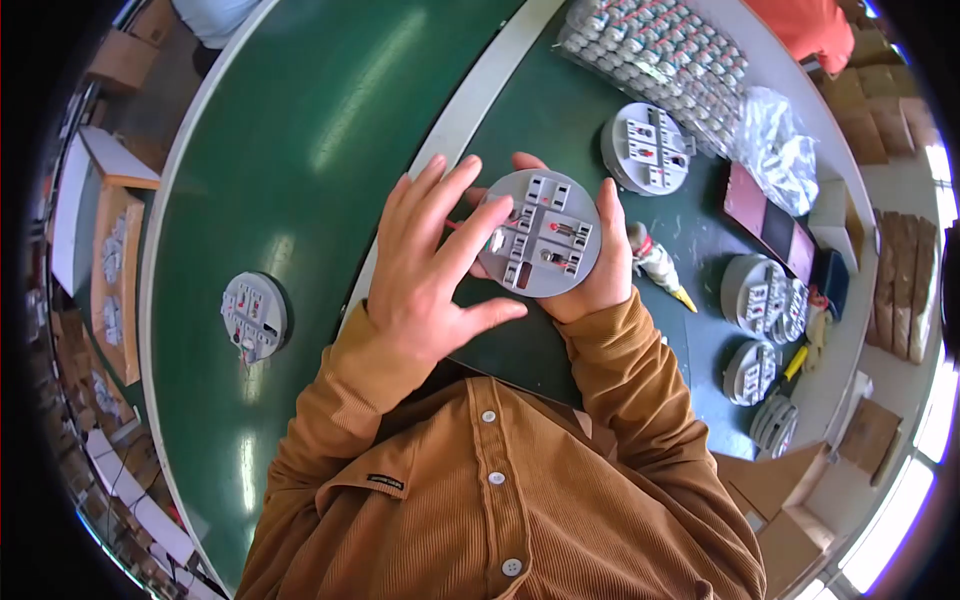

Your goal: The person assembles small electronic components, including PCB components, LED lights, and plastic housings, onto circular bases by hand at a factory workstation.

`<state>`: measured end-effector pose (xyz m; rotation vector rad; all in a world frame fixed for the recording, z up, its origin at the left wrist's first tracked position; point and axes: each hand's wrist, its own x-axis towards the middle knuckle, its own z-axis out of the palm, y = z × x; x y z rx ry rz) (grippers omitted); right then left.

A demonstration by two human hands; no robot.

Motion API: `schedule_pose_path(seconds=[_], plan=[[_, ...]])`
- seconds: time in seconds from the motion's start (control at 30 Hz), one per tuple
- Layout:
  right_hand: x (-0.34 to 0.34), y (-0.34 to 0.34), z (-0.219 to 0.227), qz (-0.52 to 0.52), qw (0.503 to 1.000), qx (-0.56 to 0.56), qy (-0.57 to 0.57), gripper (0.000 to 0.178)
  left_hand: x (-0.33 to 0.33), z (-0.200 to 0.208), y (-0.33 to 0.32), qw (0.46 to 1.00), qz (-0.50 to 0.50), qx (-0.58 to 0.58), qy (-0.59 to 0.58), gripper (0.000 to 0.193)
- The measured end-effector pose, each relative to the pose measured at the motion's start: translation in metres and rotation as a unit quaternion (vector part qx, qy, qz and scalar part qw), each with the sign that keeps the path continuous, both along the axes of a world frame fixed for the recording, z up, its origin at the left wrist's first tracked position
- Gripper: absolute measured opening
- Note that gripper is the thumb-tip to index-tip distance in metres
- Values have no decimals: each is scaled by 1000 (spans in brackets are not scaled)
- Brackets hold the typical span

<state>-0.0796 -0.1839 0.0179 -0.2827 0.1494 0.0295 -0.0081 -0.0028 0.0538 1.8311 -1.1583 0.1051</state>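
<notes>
My right hand (605, 265) is wrapped around the edge of a round grey plastic housing (540, 284) and holds it tilted toward me above the workbench. Its face carries several small terminal blocks with red and black wire pieces. My left hand (412, 285) has its fingers spread over the housing's left side. The index fingertip reaches the face beside a small white part (497, 240), and the thumb stays apart from the rim. A red wire (455, 226) shows between the left fingers; where it ends is hidden.
A similar housing (254, 315) lies on the green belt (330, 190) at left. On the right bench sit another housing (648, 150), a tape-wrapped tool (660, 266) with a yellow tip, stacked housings (752, 290), a clear tray (690, 105) of small domed parts, and a plastic bag (778, 150).
</notes>
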Motion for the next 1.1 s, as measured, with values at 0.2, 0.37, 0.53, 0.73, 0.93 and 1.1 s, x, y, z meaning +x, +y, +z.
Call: schedule_pose_path(seconds=[0.2,0.37,0.53,0.73,0.93,1.1], plan=[[10,8,-17,-17,999,-41,9,82,-18,-25,-19,996,91,-11,-7,44],[8,8,-20,-34,999,-26,9,78,-14,-41,-25,995,89,-15,-30,28],[4,4,-26,-17,1000,-25,-1,74,4,-26,-23,990,31,46,-131,28],[-5,9,-21,-19,985,172,13,71,0,0,-14,982,35,110,-152,34],[-3,9,-9,-36,955,-295,14,70,41,0,8,999,11,20,-38,34],[-16,-13,-15,12,917,-393,59,56,43,-10,-5,951,128,46,278,31]])
